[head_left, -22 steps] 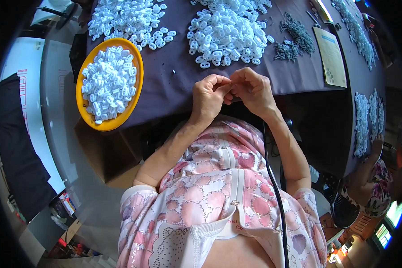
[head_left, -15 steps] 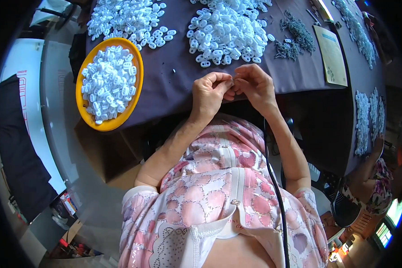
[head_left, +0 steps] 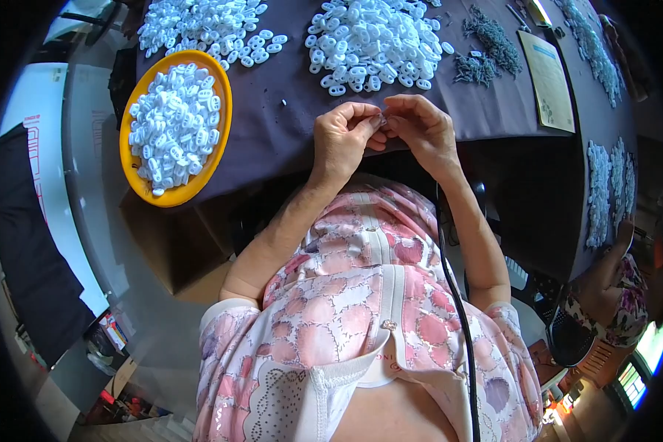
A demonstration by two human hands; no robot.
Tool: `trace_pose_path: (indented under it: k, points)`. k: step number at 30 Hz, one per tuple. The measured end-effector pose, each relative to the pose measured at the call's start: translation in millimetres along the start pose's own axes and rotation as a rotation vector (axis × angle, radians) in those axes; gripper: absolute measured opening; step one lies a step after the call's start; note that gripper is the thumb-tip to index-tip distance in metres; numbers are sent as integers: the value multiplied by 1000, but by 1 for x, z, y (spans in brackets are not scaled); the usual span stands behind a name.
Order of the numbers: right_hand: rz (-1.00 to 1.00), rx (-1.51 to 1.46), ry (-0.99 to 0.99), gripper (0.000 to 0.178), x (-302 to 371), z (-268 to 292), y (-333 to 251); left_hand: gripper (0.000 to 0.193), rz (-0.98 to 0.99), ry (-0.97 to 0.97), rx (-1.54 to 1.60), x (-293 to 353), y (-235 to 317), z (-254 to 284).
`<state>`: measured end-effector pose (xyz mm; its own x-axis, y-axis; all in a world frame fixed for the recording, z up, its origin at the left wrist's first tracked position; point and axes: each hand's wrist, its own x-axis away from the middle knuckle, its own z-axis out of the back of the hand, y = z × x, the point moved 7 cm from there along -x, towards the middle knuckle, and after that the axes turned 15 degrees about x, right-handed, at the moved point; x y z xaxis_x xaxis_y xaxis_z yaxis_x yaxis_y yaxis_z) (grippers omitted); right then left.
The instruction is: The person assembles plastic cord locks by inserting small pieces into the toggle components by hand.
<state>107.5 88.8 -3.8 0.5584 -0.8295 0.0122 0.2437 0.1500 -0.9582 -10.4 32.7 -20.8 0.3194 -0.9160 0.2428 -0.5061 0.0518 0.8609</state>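
My left hand (head_left: 341, 138) and my right hand (head_left: 424, 132) meet just over the table's near edge, fingertips pinched together. Something tiny and pale sits between them, too small to name. Beyond my hands lies a large heap of small white oval plastic pieces (head_left: 374, 46), each with two dark openings. To the left, an orange oval tray (head_left: 226, 118) is filled with similar white pieces (head_left: 175, 121). Small grey screw-like parts (head_left: 491, 46) lie in a pile to the right of the heap.
Another heap of white pieces (head_left: 202, 28) spreads behind the tray on the dark tablecloth (head_left: 272, 147). A tan envelope (head_left: 546, 81) lies at the right. Further right, another person's arm (head_left: 611, 254) reaches toward rows of white pieces (head_left: 598, 193). A black cable (head_left: 456, 309) hangs down my front.
My hands stay pinched together, with a slight shift of the fingers. The whole view has moved a little, so the table and tray appear slightly higher.
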Motion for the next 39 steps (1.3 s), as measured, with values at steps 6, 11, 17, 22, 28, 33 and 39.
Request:
trace_pose_path:
  k: [6,11,17,22,28,33,39]
  points:
    - [-25,3,-7,22,1,-1,4,10,-2,-6,-19,1,1,1]
    - [-26,-29,22,21,0,-1,2,10,14,-9,-3,0,1,1]
    - [10,106,-14,19,1,-3,0,9,-11,-18,-19,1,-3,1]
    - [-8,70,-28,18,-1,-8,-2,8,-76,-5,-39,3,-6,2]
    - [-54,27,-56,17,-7,-10,-7,7,-179,-34,-116,3,-4,3]
    - [-40,-7,-46,18,-5,-10,-8,9,-71,-27,-22,2,-3,5]
    - [-74,-58,-19,16,0,-5,1,9,-74,-64,-47,5,-2,-1]
